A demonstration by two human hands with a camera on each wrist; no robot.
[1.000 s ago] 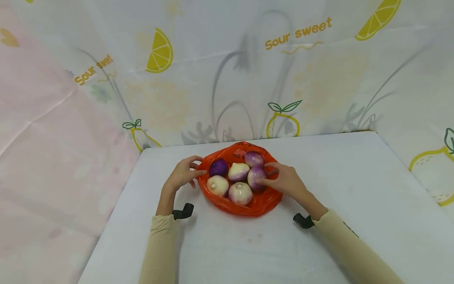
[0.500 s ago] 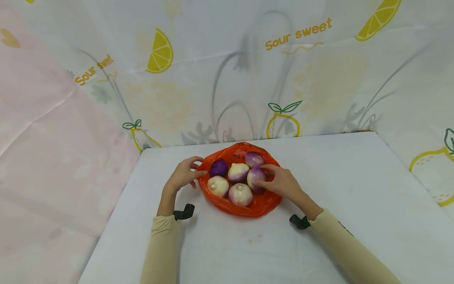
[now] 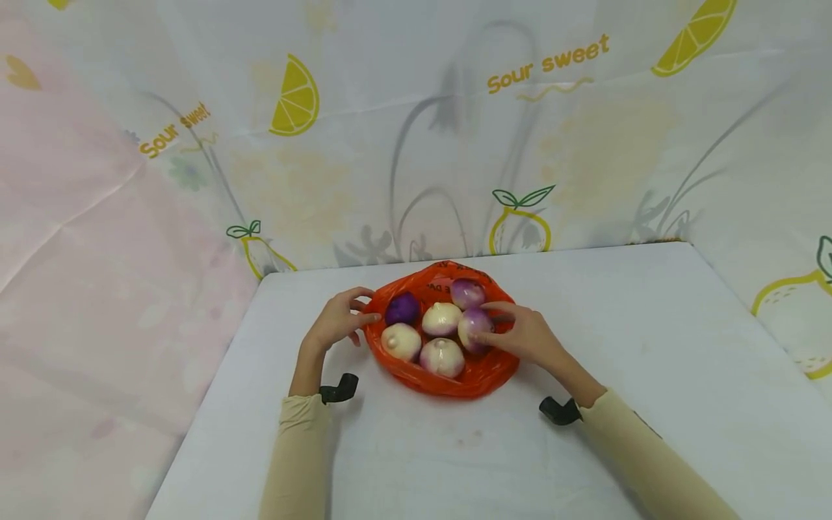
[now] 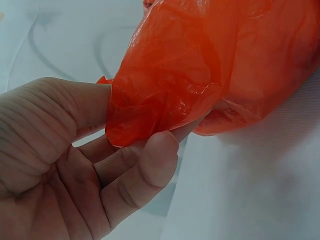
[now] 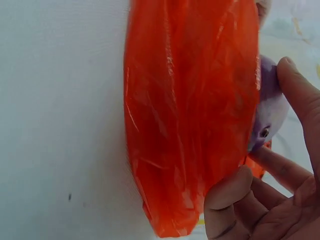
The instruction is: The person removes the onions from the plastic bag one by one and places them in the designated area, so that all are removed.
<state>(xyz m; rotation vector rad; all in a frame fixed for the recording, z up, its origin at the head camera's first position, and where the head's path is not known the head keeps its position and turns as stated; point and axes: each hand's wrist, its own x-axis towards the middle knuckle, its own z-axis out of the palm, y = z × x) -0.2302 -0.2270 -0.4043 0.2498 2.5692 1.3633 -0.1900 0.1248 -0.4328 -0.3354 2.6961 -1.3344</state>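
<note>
On the white table, a red plastic bag [image 3: 481, 379] lies spread out with its mouth rolled wide. Inside sit several glossy purple-and-white onions [image 3: 441, 357] and a dark purple one [image 3: 401, 308]. My left hand [image 3: 336, 318] pinches the bag's left rim; in the left wrist view the thumb goes behind the red film [image 4: 165, 75] and the fingers lie beneath it. At the right side, my right hand [image 3: 523, 334] grips a purple onion [image 3: 473, 328] between thumb and fingers, among the others. The right wrist view shows that onion [image 5: 270, 105] partly hidden by the bag wall.
The white table [image 3: 455, 462] has its back edge near a hanging cloth [image 3: 416, 144] printed with lemons. A black curved piece is fixed at each wrist, the left one [image 3: 341, 388] and the right one [image 3: 559, 410].
My right hand moved slightly left with the onion, then back to the right. The middle onion has shifted a little right as well. My left hand stays at the bag's rim.
</note>
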